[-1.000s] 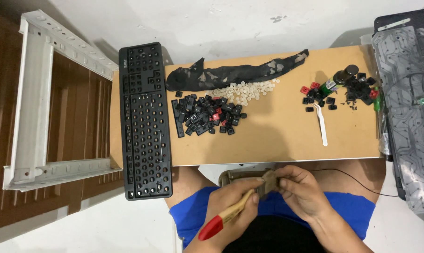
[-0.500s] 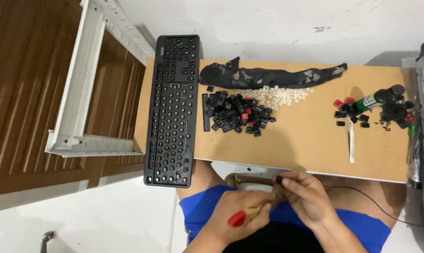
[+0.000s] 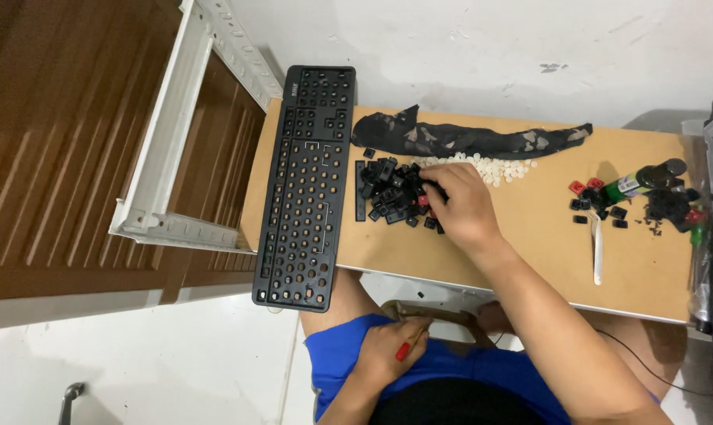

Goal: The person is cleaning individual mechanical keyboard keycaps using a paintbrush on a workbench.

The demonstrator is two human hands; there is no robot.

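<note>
My right hand (image 3: 460, 206) reaches over the wooden table (image 3: 530, 236) and rests on a pile of loose black keycaps (image 3: 388, 197), fingertips closed down among them; whether it grips one is hidden. A black keyboard frame (image 3: 303, 185) with bare key sockets lies to the left of the pile. My left hand (image 3: 386, 352) stays in my lap, shut on a red-handled tool (image 3: 408, 345).
A black patterned cloth (image 3: 467, 140) and small white pieces (image 3: 498, 168) lie behind the pile. At the right are more black and red keycaps (image 3: 600, 206), a dark bottle (image 3: 648, 178) and a white tool (image 3: 597, 250). A white frame (image 3: 168, 157) stands left of the table.
My right hand has left my lap and reached forward onto the keycap pile. My left hand remains low with the red-handled tool. The view has shifted right.
</note>
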